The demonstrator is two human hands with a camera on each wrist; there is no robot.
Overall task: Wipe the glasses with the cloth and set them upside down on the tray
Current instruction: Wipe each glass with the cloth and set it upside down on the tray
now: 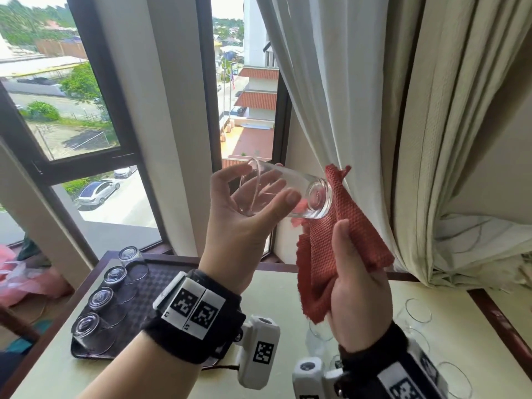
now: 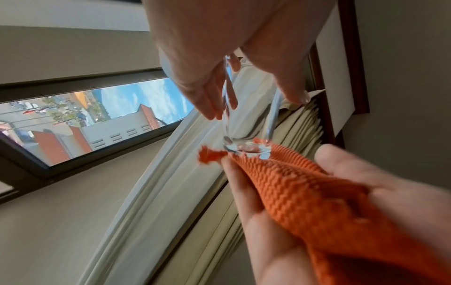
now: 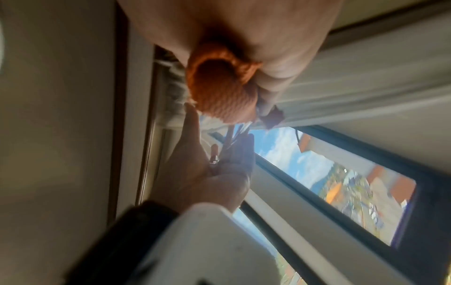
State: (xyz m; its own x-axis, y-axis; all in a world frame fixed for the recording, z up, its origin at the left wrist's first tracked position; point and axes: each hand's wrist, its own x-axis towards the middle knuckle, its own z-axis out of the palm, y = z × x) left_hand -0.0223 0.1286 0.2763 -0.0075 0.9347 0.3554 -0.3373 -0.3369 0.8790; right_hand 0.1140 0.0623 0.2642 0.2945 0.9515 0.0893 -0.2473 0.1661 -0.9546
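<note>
My left hand (image 1: 253,194) holds a clear glass (image 1: 290,191) on its side in the air, thumb and fingers round its wall, its thick base pointing right. That base (image 2: 247,149) touches a red-orange woven cloth (image 1: 339,240), which my right hand (image 1: 354,272) grips with the thumb on top. In the right wrist view the cloth (image 3: 219,92) bunches under my palm. A dark tray (image 1: 144,286) lies on the table at lower left, with several glasses (image 1: 100,298) upside down along its left side.
Several upright glasses (image 1: 417,312) stand on the cream table (image 1: 273,298) behind my right wrist. White and beige curtains (image 1: 403,125) hang close on the right. A window (image 1: 72,96) is ahead. Pink plastic (image 1: 17,280) lies at far left.
</note>
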